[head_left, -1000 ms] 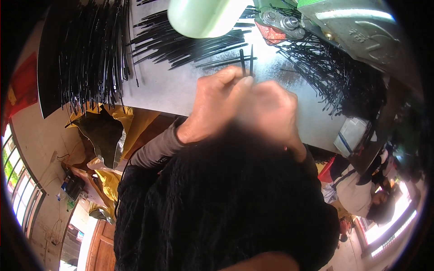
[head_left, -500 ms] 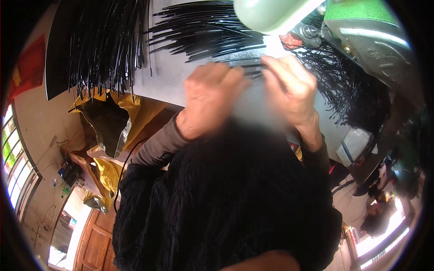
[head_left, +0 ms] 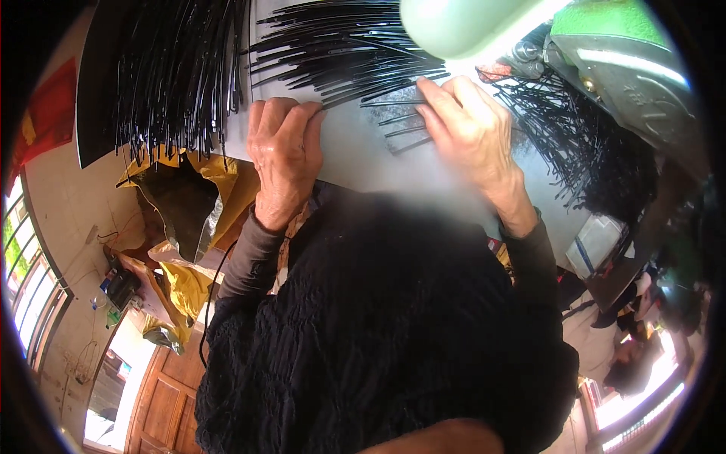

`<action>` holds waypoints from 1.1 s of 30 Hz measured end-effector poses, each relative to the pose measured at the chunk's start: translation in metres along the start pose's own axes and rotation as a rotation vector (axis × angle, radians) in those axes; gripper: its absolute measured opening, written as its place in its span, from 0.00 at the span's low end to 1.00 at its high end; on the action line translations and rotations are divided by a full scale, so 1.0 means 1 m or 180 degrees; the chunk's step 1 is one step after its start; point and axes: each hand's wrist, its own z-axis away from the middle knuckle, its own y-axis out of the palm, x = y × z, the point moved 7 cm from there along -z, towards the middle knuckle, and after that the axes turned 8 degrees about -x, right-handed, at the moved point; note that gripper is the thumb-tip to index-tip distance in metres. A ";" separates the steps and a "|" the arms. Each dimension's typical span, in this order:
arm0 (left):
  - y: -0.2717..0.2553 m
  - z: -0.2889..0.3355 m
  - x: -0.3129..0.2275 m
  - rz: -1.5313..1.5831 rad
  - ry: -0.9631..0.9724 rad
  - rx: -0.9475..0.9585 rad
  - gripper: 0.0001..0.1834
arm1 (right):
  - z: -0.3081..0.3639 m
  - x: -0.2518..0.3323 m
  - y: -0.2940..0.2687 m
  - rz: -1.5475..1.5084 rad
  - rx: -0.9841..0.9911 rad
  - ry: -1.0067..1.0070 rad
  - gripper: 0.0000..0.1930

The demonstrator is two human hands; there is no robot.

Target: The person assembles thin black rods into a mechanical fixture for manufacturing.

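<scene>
Left of the left grip, a bundle of black strips is laid. That grip is curled, knuckles up; whether anything is clasped cannot be told. Beyond it, a black pile is fanned across the worktop. Loose strips are met by the right grip's bent fingers; pinching cannot be confirmed. Beyond, the view is blocked by a pale lamp; rightward, a tangled heap is overhung by a green machine.

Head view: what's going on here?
A person is working bare-handed at a grey table bearing thin black strips. The right hand is at the ends of a few loose strips. The left hand, fingers curled, is by the near edge of the middle pile. Whether either grip holds anything is unclear. More strips lie in a left pile and a right-hand tangle.
</scene>
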 end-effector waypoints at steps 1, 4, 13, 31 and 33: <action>0.001 0.001 0.000 0.0002 0.0003 0.0003 0.09 | -0.001 0.000 0.001 0.0064 0.0050 0.0020 0.10; 0.004 0.003 -0.001 0.0009 0.0073 -0.0018 0.10 | 0.000 0.000 0.000 0.0051 0.0086 0.0004 0.10; -0.002 0.001 -0.018 0.0509 -0.0131 -0.0089 0.09 | 0.007 0.002 -0.011 -0.0796 -0.0180 0.0724 0.09; 0.016 -0.031 -0.054 0.2091 -0.0907 0.0528 0.09 | 0.009 0.007 -0.003 -0.2416 0.0631 0.1852 0.06; 0.025 -0.039 -0.057 0.2522 -0.1010 0.0766 0.09 | 0.011 0.010 -0.001 -0.2457 0.0659 0.1843 0.06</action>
